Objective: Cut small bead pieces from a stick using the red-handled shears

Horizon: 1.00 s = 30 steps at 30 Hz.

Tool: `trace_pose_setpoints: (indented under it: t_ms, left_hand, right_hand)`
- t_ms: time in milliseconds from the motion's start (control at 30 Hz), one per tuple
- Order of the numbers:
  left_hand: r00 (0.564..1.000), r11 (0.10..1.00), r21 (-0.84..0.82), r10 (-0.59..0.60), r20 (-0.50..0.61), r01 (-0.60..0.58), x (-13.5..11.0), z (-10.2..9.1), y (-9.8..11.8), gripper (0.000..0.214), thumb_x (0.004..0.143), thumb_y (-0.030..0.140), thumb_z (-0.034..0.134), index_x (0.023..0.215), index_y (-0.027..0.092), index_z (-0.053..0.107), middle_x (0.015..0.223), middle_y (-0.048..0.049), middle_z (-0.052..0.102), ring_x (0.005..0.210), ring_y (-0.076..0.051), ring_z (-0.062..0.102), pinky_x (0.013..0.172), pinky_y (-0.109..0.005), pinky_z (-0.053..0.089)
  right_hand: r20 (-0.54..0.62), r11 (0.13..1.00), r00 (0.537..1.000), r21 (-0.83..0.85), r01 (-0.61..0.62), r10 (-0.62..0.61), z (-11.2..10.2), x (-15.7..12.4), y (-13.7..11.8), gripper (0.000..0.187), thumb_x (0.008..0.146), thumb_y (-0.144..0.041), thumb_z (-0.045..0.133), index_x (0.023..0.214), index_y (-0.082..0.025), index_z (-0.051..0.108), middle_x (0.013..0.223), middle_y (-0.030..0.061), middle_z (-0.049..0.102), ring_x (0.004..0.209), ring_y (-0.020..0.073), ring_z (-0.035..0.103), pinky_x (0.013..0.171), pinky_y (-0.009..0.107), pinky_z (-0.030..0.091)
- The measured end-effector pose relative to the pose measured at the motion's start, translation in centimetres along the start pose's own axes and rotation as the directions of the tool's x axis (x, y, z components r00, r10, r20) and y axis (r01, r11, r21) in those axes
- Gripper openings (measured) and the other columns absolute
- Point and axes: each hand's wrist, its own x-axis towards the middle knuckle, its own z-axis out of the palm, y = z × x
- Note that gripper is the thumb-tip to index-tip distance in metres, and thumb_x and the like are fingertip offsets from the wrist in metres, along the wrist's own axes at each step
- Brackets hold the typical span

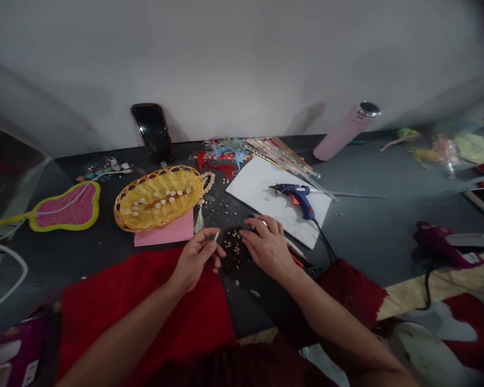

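My left hand (197,257) is closed, with a small pale stick (216,236) pinched upright between thumb and forefinger. To its right, several tiny cut pale pieces (234,248) lie scattered on a dark patch of the table. My right hand (268,244) reaches in over the right side of these pieces, its thumb and fingertips drawn together; whatever is between them is too small to make out. A ring shows on one of its fingers. Under my left forearm lies a red cloth (145,301). A pale green tassel (199,219) lies just beyond my left hand.
A yellow woven basket (161,196) with small pale flower-like pieces stands on a pink pad (165,230). A blue glue gun (296,194) lies on a white board (254,183), its cord trailing toward me. Behind are a phone (152,131), thin sticks (284,156) and a pink bottle (342,134).
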Motion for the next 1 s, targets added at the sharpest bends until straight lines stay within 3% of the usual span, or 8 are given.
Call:
trace_pose_setpoints:
  t_ms: [333, 500, 633, 767, 1000]
  left_hand:
    - [0.999, 0.996, 0.09, -0.005, 0.054, 0.0, -0.1, 0.2, -0.4, 0.037, 0.083, 0.031, 0.051, 0.115, 0.015, 0.043, 0.072, -0.0024, 0.06, 0.05, -0.01, 0.054, 0.046, -0.023, 0.045]
    - [0.999, 0.993, 0.12, -0.026, 0.048, 0.02, 0.1, 0.0, -0.5, 0.031, 0.083, 0.033, 0.051, 0.108, 0.016, 0.048, 0.079, -0.0029, 0.059, 0.055, -0.009, 0.054, 0.049, -0.022, 0.046]
    - [0.989, 0.979, 0.202, -0.057, 0.136, 0.029, 0.1, -0.3, -0.4, 0.026, 0.082, 0.034, 0.053, 0.1, 0.016, 0.05, 0.079, -0.0015, 0.057, 0.057, -0.009, 0.054, 0.049, -0.022, 0.047]
    - [0.979, 0.963, 0.268, -0.071, 0.191, 0.017, 0.1, -0.2, -0.2, 0.023, 0.082, 0.037, 0.052, 0.09, 0.016, 0.052, 0.068, 0.0024, 0.053, 0.054, -0.009, 0.053, 0.048, -0.02, 0.045]
    - [0.971, 0.955, 0.295, -0.086, 0.221, 0.018, 0.0, 0.0, 0.0, 0.026, 0.081, 0.042, 0.052, 0.084, 0.016, 0.053, 0.066, 0.0022, 0.054, 0.052, -0.008, 0.052, 0.047, -0.019, 0.045]
  right_hand:
    - [0.011, 0.999, 1.0, -0.03, -0.012, 0.013, 1.2, 0.0, -0.3, 0.013, 0.083, -0.022, 0.056, 0.092, -0.026, 0.064, 0.114, 0.0012, 0.057, 0.11, 0.0271, 0.037, 0.092, 0.046, 0.024]
    - [-0.088, 0.997, 0.996, 0.071, 0.021, -0.015, 0.8, 0.2, -0.7, 0.01, 0.084, -0.026, 0.056, 0.089, -0.024, 0.064, 0.107, 0.0019, 0.061, 0.106, 0.0249, 0.041, 0.091, 0.045, 0.027]
    - [-0.199, 0.974, 0.976, 0.191, 0.124, -0.085, 0.5, 0.1, -1.6, 0.009, 0.082, -0.025, 0.058, 0.089, -0.025, 0.063, 0.101, 0.0007, 0.063, 0.102, 0.0216, 0.045, 0.09, 0.042, 0.031]
    - [-0.203, 0.956, 0.971, 0.236, 0.174, -0.127, 0.7, -0.2, -2.3, 0.011, 0.081, -0.022, 0.059, 0.091, -0.026, 0.063, 0.101, -0.0001, 0.064, 0.101, 0.0208, 0.046, 0.092, 0.043, 0.032]
    - [-0.209, 0.938, 0.974, 0.314, 0.146, -0.082, 1.0, -0.4, -2.3, 0.01, 0.08, -0.022, 0.06, 0.089, -0.023, 0.063, 0.095, 0.0016, 0.065, 0.098, 0.0199, 0.049, 0.09, 0.042, 0.035]
